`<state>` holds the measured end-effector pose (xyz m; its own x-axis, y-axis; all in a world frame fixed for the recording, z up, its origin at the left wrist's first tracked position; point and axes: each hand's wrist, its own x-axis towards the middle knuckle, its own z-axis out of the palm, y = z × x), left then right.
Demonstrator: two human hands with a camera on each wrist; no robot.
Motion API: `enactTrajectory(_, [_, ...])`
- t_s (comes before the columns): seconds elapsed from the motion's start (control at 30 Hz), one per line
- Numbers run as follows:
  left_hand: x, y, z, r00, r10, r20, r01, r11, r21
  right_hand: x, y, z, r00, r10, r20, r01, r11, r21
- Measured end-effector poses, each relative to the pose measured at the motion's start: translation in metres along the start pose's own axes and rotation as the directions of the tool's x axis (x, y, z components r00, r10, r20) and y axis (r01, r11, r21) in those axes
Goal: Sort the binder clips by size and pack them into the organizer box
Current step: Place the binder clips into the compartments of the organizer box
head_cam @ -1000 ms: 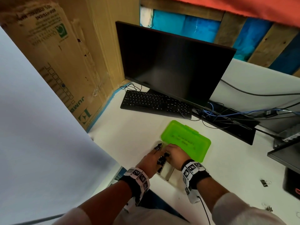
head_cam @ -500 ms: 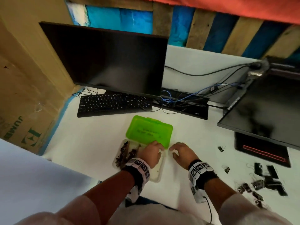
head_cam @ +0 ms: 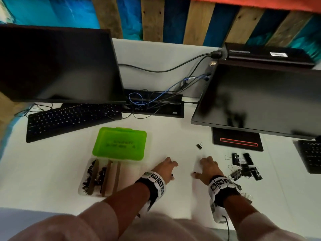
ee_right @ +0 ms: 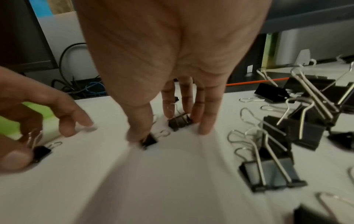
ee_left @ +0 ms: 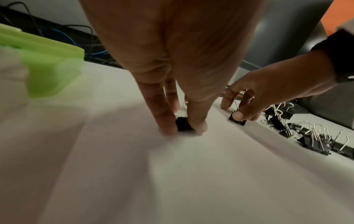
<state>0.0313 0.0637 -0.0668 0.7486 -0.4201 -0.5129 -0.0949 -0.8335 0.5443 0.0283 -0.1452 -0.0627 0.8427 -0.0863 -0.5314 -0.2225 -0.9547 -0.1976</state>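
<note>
pinching a small clip (ee_left: 184, 125) between thumb and fingertip, the left hand (head_cam: 165, 168) works low on the desk (head_cam: 52, 171) near its front edge, the clip touching the white top. just beside it, the right hand (head_cam: 207, 168) has its thumb on a second small clip (ee_right: 148, 140) while its fingers (ee_right: 205, 121) bracket a third clip (ee_right: 180, 121); whether that hand actually grips either one cannot be told.

toward the desk's right side, beside the right wrist, a heap of larger clips (head_cam: 246, 168) lies tangled, wire handles up. one lone clip (head_cam: 199, 146) sits farther back, apart from the heap.

left of the hands, the box (head_cam: 90, 192) stands open, clear and divided, with small dark clips in its left compartments; its green lid (head_cam: 119, 143) lies folded back behind it.

along the back edge sit a keyboard (head_cam: 69, 119), two dark monitors (head_cam: 57, 63) and a knot of cables (head_cam: 139, 100).
</note>
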Motion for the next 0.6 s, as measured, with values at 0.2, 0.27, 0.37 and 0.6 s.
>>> enactTrajectory(0.2, [0.016, 0.019, 0.007, 1.0, 0.001, -0.017, -0.001, 1.0, -0.018, 0.004, -0.012, 0.018, 0.99, -0.134, -0.047, 0.141, 0.959, 0.246])
enactTrajectory(0.27, [0.019, 0.024, 0.009, 0.999, 0.022, -0.024, -0.023, 0.999, -0.047, 0.006, -0.023, 0.019, 0.98, -0.191, -0.053, 0.199, 0.94, 0.278])
enactTrajectory(0.37, [0.022, 0.025, 0.012, 0.998, 0.034, -0.045, -0.037, 0.996, -0.078, 0.011, -0.031, 0.009, 0.953, -0.302, -0.002, 0.291, 0.917, 0.274])
enactTrajectory(0.6, [0.013, 0.011, 0.009, 0.996, -0.037, -0.083, 0.028, 0.995, -0.1, 0.062, 0.001, -0.038, 0.956, -0.252, -0.148, 0.264, 0.963, 0.063])
